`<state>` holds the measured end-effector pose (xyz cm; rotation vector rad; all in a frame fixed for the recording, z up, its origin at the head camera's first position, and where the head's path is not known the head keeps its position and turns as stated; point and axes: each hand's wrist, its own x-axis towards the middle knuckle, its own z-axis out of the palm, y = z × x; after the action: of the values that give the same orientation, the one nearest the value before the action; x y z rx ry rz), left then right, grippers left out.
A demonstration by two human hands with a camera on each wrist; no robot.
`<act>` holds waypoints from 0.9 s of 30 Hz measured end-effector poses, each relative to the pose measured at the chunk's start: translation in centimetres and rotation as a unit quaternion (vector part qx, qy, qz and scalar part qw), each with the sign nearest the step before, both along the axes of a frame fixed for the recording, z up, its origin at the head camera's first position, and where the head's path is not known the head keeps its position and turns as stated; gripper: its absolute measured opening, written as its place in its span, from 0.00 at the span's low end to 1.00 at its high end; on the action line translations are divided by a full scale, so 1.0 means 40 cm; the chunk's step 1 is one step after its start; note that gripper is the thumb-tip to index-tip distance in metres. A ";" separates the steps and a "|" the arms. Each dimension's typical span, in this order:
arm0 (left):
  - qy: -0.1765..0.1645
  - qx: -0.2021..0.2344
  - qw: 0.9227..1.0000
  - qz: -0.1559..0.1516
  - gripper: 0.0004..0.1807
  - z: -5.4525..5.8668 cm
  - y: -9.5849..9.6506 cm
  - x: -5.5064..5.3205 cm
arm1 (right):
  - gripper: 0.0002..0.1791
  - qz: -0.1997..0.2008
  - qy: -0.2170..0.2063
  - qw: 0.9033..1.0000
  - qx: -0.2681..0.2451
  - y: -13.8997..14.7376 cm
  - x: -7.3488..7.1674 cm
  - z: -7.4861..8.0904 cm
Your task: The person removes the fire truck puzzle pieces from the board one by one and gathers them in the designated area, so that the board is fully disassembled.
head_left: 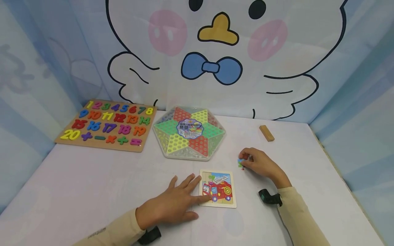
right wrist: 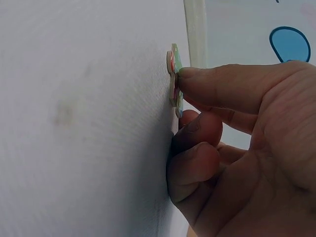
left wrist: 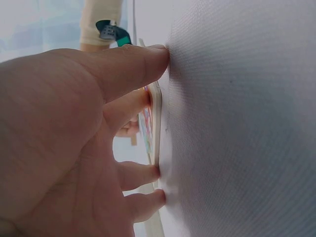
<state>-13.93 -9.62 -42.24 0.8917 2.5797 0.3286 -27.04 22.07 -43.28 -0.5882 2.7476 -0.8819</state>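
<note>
A small framed jigsaw puzzle (head_left: 219, 188) with a red fire truck picture lies on the table. My left hand (head_left: 173, 206) is spread at its left side, with one fingertip on the picture and others at the frame's left edge. The left thumb touches the tabletop in the left wrist view. To the right of the puzzle, my right hand (head_left: 260, 164) pinches a small green and blue jigsaw piece (head_left: 240, 163) close over the table. In the right wrist view the thumb presses on the piece (right wrist: 176, 59), and the other fingers are curled beside it.
A wooden number board (head_left: 101, 138) lies at the back left. Beside it is a hexagonal Chinese checkers set (head_left: 175, 155). A small wooden block (head_left: 266, 133) sits at the back right. A printed curtain (head_left: 212, 95) hangs behind the white table (head_left: 92, 191).
</note>
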 end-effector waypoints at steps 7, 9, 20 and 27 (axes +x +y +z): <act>0.007 -0.001 1.000 -0.005 0.33 -0.001 0.000 0.002 | 0.09 -0.023 0.070 0.997 0.004 -0.004 0.016 0.056; 0.008 -0.003 1.000 -0.006 0.33 -0.002 0.000 0.003 | 0.12 -0.021 0.094 0.995 -0.010 -0.013 0.028 0.077; 0.007 -0.010 1.000 -0.005 0.33 0.004 -0.005 0.001 | 0.22 0.137 0.113 0.981 0.075 -0.157 0.078 0.103; 0.008 -0.008 1.000 -0.011 0.33 0.002 -0.005 0.000 | 0.22 0.182 0.110 0.970 0.117 -0.203 0.104 0.090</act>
<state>-13.91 -9.81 -42.14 0.9209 2.5822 0.2948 -22.88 13.96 -39.70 -1.1510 2.7380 -0.4224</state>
